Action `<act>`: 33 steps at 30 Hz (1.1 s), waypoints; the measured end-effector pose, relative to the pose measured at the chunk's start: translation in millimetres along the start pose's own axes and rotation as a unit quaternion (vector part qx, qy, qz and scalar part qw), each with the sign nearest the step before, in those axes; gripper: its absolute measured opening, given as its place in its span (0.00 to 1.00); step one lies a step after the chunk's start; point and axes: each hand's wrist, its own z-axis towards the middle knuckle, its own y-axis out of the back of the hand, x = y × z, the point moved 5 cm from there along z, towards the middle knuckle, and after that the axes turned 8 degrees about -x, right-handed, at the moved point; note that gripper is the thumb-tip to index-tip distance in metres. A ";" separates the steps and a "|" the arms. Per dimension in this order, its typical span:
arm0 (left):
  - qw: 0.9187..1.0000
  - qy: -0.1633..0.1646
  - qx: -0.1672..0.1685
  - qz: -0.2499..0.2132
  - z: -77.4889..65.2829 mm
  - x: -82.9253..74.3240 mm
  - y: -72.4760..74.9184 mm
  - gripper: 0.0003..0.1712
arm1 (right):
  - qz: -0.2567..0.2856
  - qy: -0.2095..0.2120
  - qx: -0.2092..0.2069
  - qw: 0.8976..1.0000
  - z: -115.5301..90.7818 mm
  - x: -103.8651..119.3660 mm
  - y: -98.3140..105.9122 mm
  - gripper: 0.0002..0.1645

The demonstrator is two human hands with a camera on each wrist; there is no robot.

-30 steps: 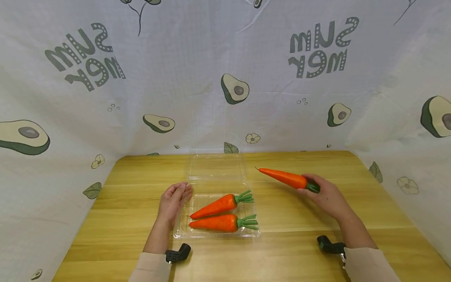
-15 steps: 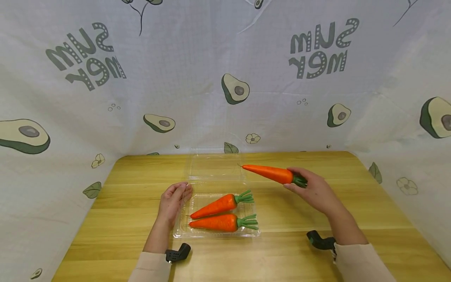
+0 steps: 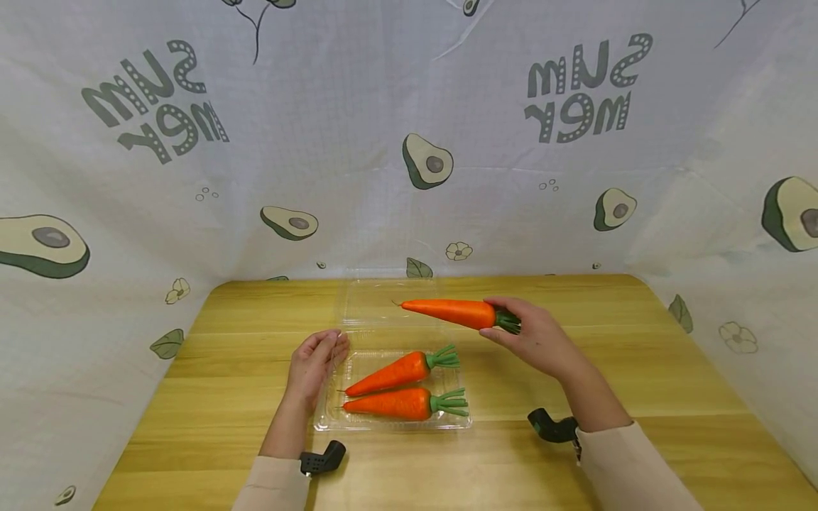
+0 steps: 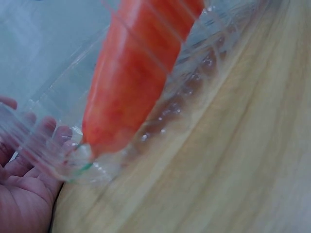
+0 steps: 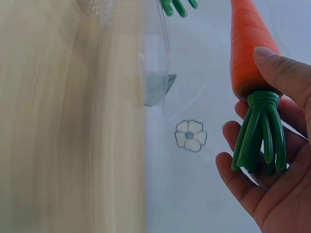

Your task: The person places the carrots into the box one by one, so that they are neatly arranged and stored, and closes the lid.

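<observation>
In the head view my right hand [image 3: 533,337] grips an orange carrot [image 3: 450,312] at its thick end by the green stems, its thin tip pointing left. The carrot is raised and overlaps the container's lid [image 3: 383,301]. The right wrist view shows the thumb on the carrot [image 5: 252,53], fingers behind it. My left hand [image 3: 313,365] holds the left rim of the clear plastic container [image 3: 367,362]; its fingers [image 4: 46,126] show through the plastic in the left wrist view. Inside lie two carrots side by side, the far one [image 3: 393,372] and the near one [image 3: 396,404], stems to the right.
The open lid lies folded back behind the container on the wooden table [image 3: 255,319]. A white printed curtain [image 3: 358,142] hangs behind and at both sides. Each wrist wears a black camera mount, the left one [image 3: 324,458] just below the container.
My right hand has moved left with its carrot, from the table's right side to over the lid area. The left hand, container and two carrots inside have stayed put.
</observation>
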 end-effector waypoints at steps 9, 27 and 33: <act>1.000 -0.001 -0.003 0.004 0.5 1.1 1.2 0.19 | 0.002 0.030 0.015 0.999 12.0 19.8 -10.8 0.35; 1.000 0.005 -0.009 0.004 2.0 2.4 1.8 0.19 | 0.017 0.073 0.077 0.994 24.8 45.7 -42.5 0.34; 1.000 0.001 -0.008 0.004 2.5 2.8 1.8 0.18 | 0.016 0.072 0.099 0.992 24.7 50.3 -51.9 0.30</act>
